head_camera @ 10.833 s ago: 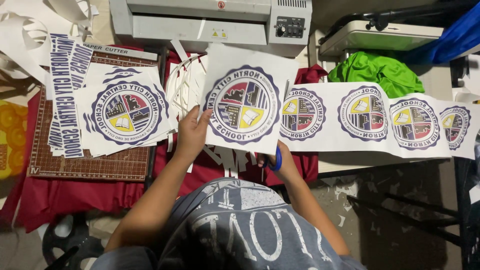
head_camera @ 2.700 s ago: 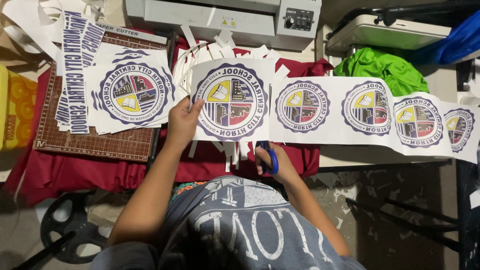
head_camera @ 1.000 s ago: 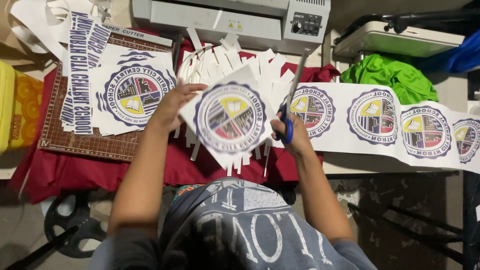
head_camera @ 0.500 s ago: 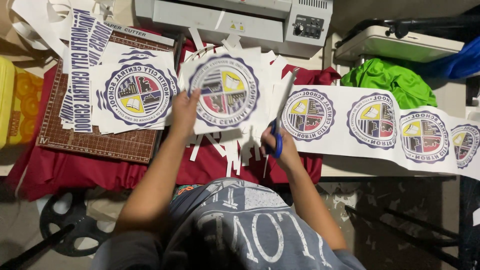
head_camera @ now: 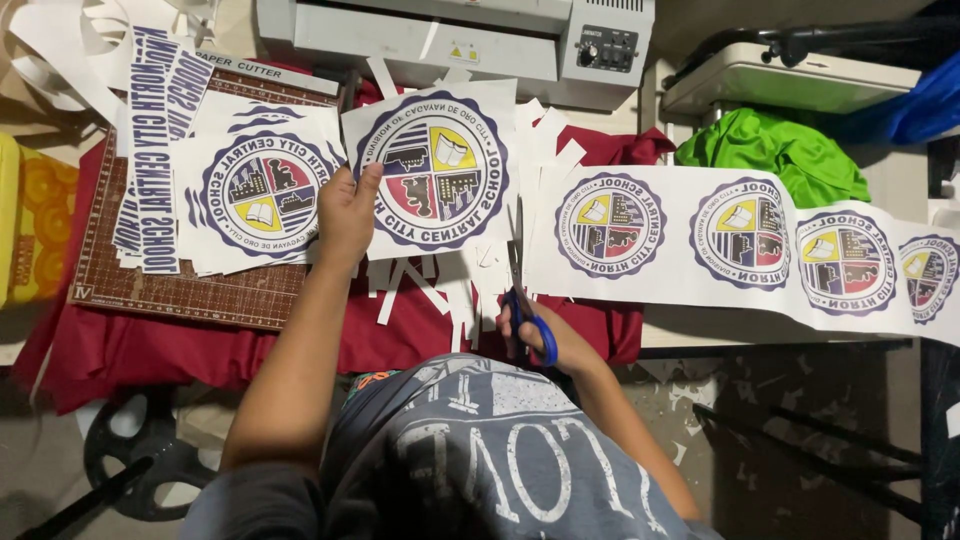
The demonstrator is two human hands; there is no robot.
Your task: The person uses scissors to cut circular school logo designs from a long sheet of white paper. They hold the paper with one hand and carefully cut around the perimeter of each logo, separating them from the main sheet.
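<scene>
My left hand (head_camera: pixel 347 212) grips the left edge of a white printed sheet (head_camera: pixel 435 175) that bears a round purple emblem. My right hand (head_camera: pixel 548 338) holds blue-handled scissors (head_camera: pixel 522 300), their blades pointing up along the sheet's right edge. Just right of the blades lies a long white strip (head_camera: pixel 740 245) printed with several more round emblems. A stack of cut emblem sheets (head_camera: pixel 258 195) rests to the left of my left hand.
A brown gridded paper cutter board (head_camera: pixel 190 285) lies under the stack on a red cloth (head_camera: pixel 130 345). A white laminator (head_camera: pixel 460 35) stands at the back. Paper offcuts (head_camera: pixel 440 290) litter the middle. Green fabric (head_camera: pixel 775 150) lies at the right, a yellow container (head_camera: pixel 30 225) far left.
The held sheet has turned and moved up and left. My right hand with the scissors has dropped to the sheet's lower right edge.
</scene>
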